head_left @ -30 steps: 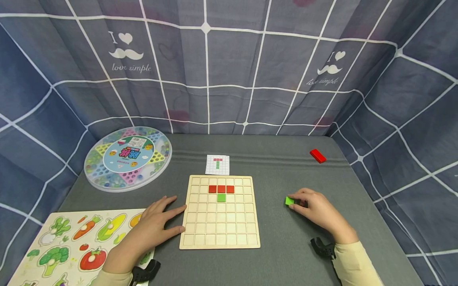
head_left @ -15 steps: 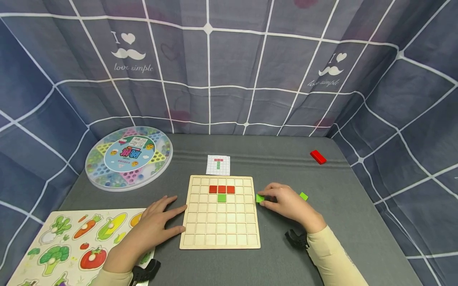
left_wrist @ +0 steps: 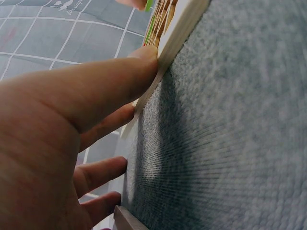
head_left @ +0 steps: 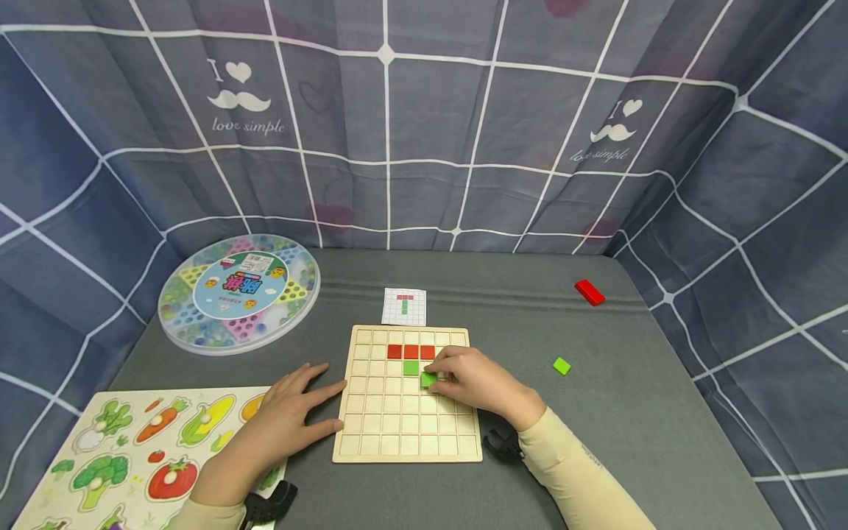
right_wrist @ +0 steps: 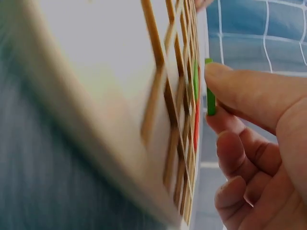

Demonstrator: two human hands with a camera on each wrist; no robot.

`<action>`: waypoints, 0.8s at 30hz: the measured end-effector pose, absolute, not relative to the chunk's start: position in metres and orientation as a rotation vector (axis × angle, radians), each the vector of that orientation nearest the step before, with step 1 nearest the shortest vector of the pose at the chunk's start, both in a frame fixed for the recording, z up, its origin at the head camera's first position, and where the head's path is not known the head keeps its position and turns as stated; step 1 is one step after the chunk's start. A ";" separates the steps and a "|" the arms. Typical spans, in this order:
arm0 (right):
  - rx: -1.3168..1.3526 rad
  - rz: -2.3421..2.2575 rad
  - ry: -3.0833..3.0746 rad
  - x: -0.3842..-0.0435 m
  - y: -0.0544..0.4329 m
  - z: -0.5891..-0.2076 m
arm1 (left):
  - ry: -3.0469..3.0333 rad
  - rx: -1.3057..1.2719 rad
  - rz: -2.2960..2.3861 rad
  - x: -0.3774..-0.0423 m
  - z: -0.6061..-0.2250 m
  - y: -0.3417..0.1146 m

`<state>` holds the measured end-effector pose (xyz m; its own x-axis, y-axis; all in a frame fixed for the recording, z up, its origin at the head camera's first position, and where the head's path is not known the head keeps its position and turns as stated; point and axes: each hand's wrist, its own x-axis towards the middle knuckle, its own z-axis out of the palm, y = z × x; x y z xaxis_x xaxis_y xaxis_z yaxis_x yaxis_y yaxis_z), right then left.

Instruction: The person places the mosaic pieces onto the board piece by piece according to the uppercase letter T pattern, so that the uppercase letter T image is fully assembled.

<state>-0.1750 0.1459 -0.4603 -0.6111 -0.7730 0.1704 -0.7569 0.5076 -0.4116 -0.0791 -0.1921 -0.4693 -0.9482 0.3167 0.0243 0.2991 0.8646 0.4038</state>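
Note:
A wooden grid board lies in the middle of the table. Three red square tiles sit in a row on it, with one green square tile below the middle one. My right hand pinches another green tile between thumb and forefinger, close over the board and down to the right of the placed green one. With fingers spread, my left hand touches the board's left edge; its thumb presses that edge in the left wrist view.
Behind the board lies a small pattern card. A loose green tile and a red block are on the right. A round game box stands back left; a vegetable puzzle board lies partly under the left forearm.
My right hand has carried the pinched green tile leftward from the right side of the table to over the board. Another green tile came into view behind it. The left hand stays put.

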 end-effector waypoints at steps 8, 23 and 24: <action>-1.412 -0.670 2.722 -0.171 0.124 -0.459 | 2.986 0.478 0.646 -0.079 -0.470 -0.192; -1.340 -0.692 2.728 -0.166 0.117 -0.465 | 2.984 0.484 0.649 -0.078 -0.470 -0.192; -1.335 -0.697 2.729 -0.166 0.118 -0.466 | 2.983 0.484 0.650 -0.079 -0.470 -0.192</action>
<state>-0.1661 0.1180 -0.4655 -0.6332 -0.7551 0.1701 -0.7441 0.5334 -0.4022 -0.0785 -0.1924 -0.4703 -0.9498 0.3125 0.0174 0.2914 0.8626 0.4137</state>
